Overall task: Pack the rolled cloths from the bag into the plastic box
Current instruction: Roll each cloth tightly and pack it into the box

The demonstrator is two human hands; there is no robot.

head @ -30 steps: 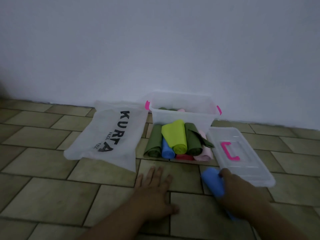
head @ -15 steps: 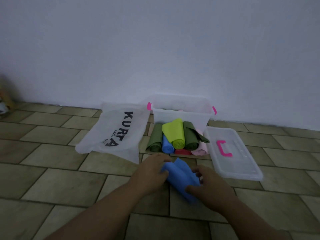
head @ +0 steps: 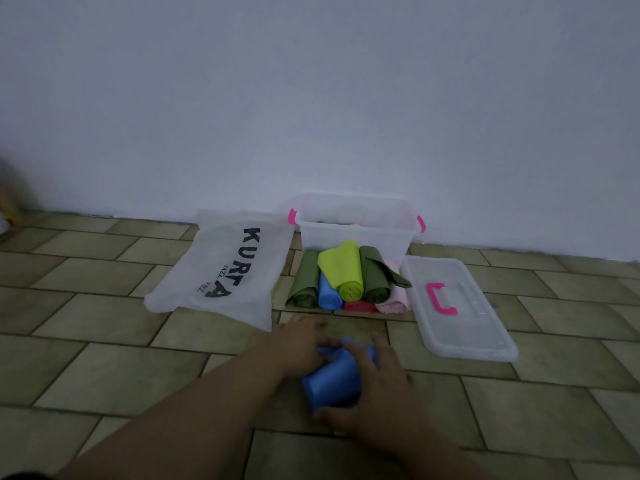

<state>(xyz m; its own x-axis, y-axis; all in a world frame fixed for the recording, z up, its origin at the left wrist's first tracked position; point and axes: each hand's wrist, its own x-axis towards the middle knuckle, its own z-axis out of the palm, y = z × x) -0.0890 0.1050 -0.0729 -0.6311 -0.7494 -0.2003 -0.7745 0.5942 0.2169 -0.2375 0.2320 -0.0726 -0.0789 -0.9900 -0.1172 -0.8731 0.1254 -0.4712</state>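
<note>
A blue rolled cloth [head: 330, 384] lies on the tiled floor in front of me, held between both hands. My left hand [head: 299, 344] grips its far left end. My right hand [head: 374, 393] curls over its right side, thumb at the near end. Beyond them several rolled cloths [head: 343, 275] in green, lime, blue, red and pink lie stacked on the floor, leaning against the clear plastic box [head: 356, 233] with pink latches. The white bag [head: 221, 268] printed KURTA lies flat to the left of the pile.
The box's clear lid [head: 460, 317] with a pink handle lies on the floor to the right of the pile. A pale wall rises right behind the box. Some small objects [head: 7, 213] sit at the far left edge.
My right hand brought the blue cloth from beside the lid to the middle. My left hand lifted off the floor and took hold of it. Both hands have since drawn it nearer to me.
</note>
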